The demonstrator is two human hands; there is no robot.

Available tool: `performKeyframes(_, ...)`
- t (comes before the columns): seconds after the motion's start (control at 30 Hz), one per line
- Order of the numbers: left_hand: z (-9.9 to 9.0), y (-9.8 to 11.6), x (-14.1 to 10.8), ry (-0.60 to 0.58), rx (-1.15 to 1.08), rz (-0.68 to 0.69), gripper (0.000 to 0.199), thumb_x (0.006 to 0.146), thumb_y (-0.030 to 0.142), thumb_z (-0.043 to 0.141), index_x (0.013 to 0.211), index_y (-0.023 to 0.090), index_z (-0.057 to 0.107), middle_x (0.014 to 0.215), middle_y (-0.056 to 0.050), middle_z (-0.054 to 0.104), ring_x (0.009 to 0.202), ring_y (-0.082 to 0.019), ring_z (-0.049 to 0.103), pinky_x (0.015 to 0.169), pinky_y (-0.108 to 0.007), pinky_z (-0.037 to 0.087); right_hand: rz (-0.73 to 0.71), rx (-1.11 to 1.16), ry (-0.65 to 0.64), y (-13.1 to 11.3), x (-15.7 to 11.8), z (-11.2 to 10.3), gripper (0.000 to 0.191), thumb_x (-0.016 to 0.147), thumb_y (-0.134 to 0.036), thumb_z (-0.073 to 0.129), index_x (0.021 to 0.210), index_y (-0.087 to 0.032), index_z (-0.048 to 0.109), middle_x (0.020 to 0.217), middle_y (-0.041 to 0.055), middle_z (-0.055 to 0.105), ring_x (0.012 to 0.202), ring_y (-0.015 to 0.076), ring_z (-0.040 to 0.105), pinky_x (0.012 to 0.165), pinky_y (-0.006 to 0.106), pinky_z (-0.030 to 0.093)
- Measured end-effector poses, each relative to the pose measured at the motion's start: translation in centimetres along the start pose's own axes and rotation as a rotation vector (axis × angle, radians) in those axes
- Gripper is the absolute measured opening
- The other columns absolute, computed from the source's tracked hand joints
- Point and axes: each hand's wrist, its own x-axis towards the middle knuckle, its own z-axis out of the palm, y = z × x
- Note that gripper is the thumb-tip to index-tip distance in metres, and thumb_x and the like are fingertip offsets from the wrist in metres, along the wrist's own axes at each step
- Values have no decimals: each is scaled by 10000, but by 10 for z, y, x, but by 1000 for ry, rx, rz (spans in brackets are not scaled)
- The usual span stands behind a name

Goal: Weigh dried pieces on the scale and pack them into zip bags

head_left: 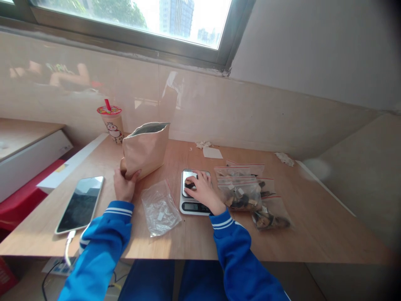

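Observation:
A small digital scale [188,206] lies on the wooden table, with dark and tan dried pieces [189,184] on its plate. Over the plate, my right hand [202,188] has its fingers closed around some of these pieces. My left hand [125,184] grips the lower left corner of a standing brown paper bag [145,150], whose top is open. Between the bag and the scale lies a clear zip bag [160,211] with only a small white packet visible inside. Right of the scale, several zip bags [239,194] hold similar dried pieces.
A phone [80,205] with a white cable lies at the left. Behind the paper bag stands a drink cup [113,125] with a red straw. White paper [213,153] and crumpled scraps lie near the wall.

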Motion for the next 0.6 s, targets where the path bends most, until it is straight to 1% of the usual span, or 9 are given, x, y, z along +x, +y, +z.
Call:
performKeyframes(0.07, 0, 1, 0, 0, -6, 1, 497, 569, 406, 789, 940, 198, 532, 888, -75, 585, 919, -314, 607, 884, -516, 501, 6, -39, -1, -2, 3, 4, 184, 840, -318, 647, 996, -228, 684, 1260, 116, 565, 1173, 318, 465, 962, 496, 352)
performKeyframes(0.17, 0, 1, -1, 6, -25, 5, 484, 570, 398, 790, 935, 201, 540, 883, -69, 591, 910, -304, 610, 896, -512, 497, 14, -43, 65, -1, 6, 6, 132, 881, -292, 607, 954, -239, 704, 1208, 99, 603, 1119, 296, 492, 920, 458, 354)
performKeyframes(0.33, 0, 2, -2, 3, -23, 5, 487, 573, 399, 786, 942, 194, 543, 894, -72, 593, 910, -298, 605, 895, -501, 493, 25, 31, 211, 4, 3, -5, 190, 933, -275, 538, 977, -267, 722, 1079, 61, 665, 1017, 241, 555, 901, 421, 363)
performKeyframes(0.47, -1, 2, -1, -28, 33, -31, 514, 590, 430, 757, 982, 182, 536, 935, -91, 589, 935, -309, 593, 869, -492, 495, 27, 96, 381, 20, -14, -13, 236, 944, -303, 515, 1058, -256, 717, 1013, 66, 631, 968, 217, 559, 903, 381, 418)
performKeyframes(0.53, -1, 2, -1, -28, 44, -30, 517, 591, 435, 751, 982, 181, 528, 935, -88, 584, 927, -302, 590, 858, -478, 496, 27, 95, 409, 31, -27, -11, 269, 951, -293, 494, 1101, -242, 711, 973, 79, 594, 933, 215, 556, 872, 364, 456)
performKeyframes(0.6, 0, 2, 0, -21, 30, -16, 522, 588, 446, 754, 971, 183, 516, 921, -76, 577, 909, -288, 588, 849, -464, 497, 30, 88, 385, 40, -41, -5, 289, 955, -278, 472, 1107, -231, 714, 929, 83, 567, 884, 216, 556, 833, 363, 486)
